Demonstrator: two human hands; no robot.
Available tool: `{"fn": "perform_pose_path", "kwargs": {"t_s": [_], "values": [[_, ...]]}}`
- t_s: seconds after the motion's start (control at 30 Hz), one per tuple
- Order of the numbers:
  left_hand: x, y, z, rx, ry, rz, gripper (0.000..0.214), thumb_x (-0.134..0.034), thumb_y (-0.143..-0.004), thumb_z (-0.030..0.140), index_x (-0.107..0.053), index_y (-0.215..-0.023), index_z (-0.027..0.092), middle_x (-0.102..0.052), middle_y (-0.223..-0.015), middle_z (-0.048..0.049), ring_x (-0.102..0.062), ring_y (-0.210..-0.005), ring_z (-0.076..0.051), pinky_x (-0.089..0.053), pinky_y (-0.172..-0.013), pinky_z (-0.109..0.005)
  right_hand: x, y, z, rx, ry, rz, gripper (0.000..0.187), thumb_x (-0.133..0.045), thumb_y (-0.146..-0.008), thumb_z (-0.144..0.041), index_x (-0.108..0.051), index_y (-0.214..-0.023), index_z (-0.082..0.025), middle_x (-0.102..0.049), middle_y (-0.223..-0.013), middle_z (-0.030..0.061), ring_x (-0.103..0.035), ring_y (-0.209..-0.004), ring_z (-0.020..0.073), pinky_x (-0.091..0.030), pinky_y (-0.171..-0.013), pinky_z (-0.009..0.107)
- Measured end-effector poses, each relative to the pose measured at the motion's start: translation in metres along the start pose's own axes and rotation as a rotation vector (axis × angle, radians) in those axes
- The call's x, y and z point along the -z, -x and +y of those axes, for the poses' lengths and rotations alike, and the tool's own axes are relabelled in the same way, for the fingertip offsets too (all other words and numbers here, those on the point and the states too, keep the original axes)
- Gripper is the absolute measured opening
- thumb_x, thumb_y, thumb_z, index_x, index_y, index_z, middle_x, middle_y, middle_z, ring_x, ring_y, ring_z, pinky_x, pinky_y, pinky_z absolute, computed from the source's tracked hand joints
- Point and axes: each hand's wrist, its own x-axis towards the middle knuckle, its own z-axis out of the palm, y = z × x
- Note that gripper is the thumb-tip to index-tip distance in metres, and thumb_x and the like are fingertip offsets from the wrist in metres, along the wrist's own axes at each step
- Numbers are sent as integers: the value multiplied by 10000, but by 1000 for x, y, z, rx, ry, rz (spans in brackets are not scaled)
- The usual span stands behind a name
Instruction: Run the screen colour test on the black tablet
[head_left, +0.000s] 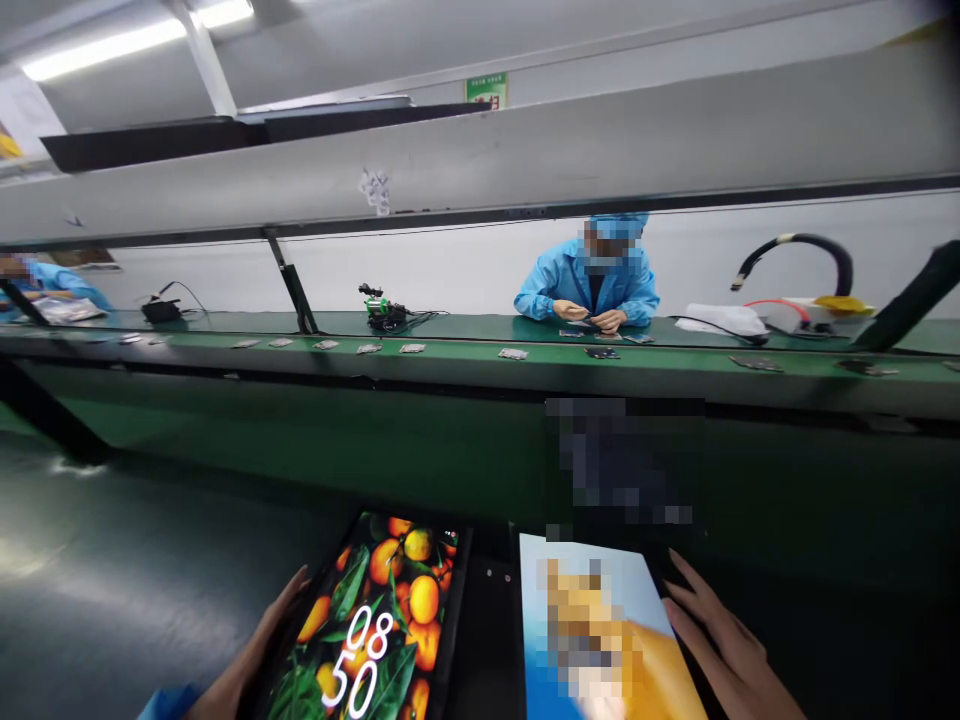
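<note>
Two lit tablets lie side by side on the dark bench in front of me. The left tablet [382,625] shows oranges, green leaves and the white digits 08 50. My left hand [251,655] grips its left edge, fingers curled against the frame. The right tablet [600,630] shows a blue and orange picture, partly blurred. My right hand [720,645] rests along its right edge with fingers stretched out and apart, holding nothing.
A green conveyor belt [480,365] runs across beyond the bench, carrying several small flat parts. A person in a blue coat and cap [592,285] works on the far side. Another blue sleeve shows at far left [45,285]. A black hose [802,250] arches at right.
</note>
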Motion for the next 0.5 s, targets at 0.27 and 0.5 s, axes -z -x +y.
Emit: {"fn": "perform_pose_path", "kwargs": {"t_s": [0.27,0.5], "values": [[-15,-47,19,263,40,307,698,-540,-706,700,-465,-1250,270,-517,-1333,-17,-414,-1286,-262,-240,-1145,-385,-4,3,-4,31,98,12,864,-320,-760,-799,-282,-1435,-260,-565,-1249,71,-334,-1296,356,-254,-1056,601],[0,-38,-3,161,-63,302,506,-502,-788,607,-553,-1183,296,-592,-1264,27,-474,-1244,-218,-335,-1065,-282,1,9,-18,84,130,-12,810,-325,-813,-746,-254,-1447,-247,-554,-1257,102,-320,-1305,362,-275,-1031,621]]}}
